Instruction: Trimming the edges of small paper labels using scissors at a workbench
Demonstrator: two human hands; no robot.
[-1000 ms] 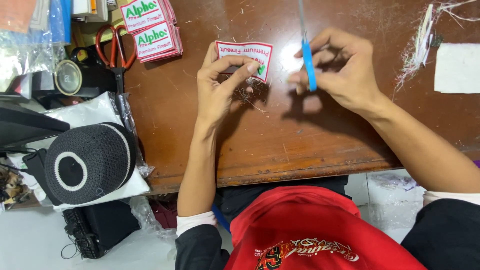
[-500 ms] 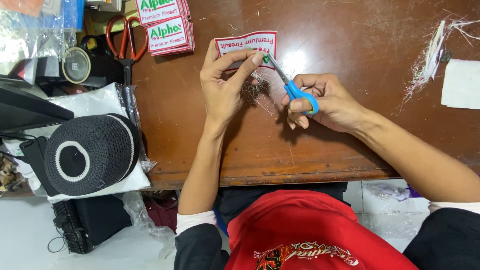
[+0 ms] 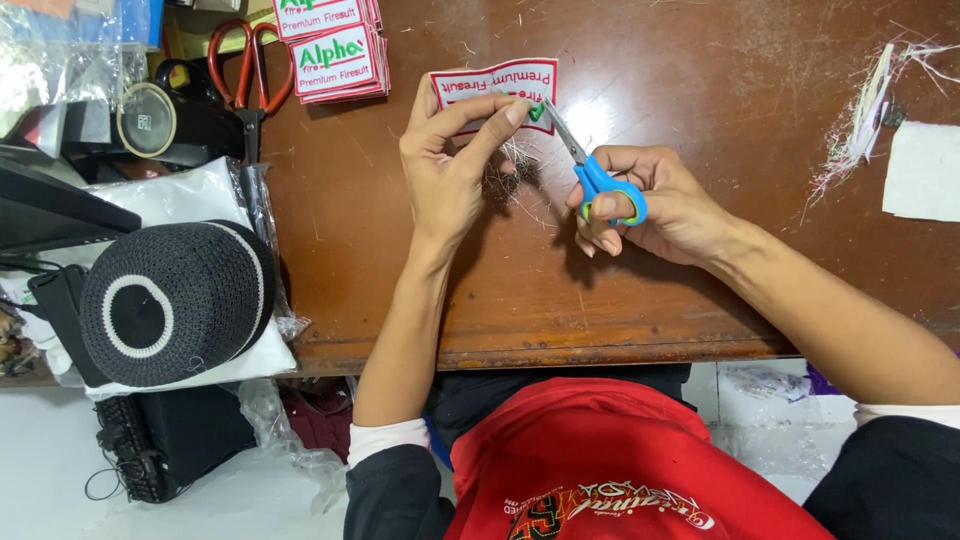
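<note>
My left hand (image 3: 450, 165) pinches a white embroidered patch (image 3: 495, 85) with a red border and red and green lettering, holding it just above the brown wooden table (image 3: 700, 290). My right hand (image 3: 650, 205) grips small scissors with blue handles (image 3: 600, 180). Their blades point up and left and meet the patch's lower right edge beside my left fingertips. Loose thread ends hang under the patch between the two hands.
A stack of like patches (image 3: 330, 45) lies at the back left beside red-handled scissors (image 3: 248, 70). A black and white knitted cap (image 3: 170, 300) rests on a white bag at the left. Thread scraps (image 3: 860, 120) and a white cloth piece (image 3: 925, 170) lie at the right.
My right hand has brought the scissors down from upright and swung the blades to the patch's edge. The left hand has stayed on the patch.
</note>
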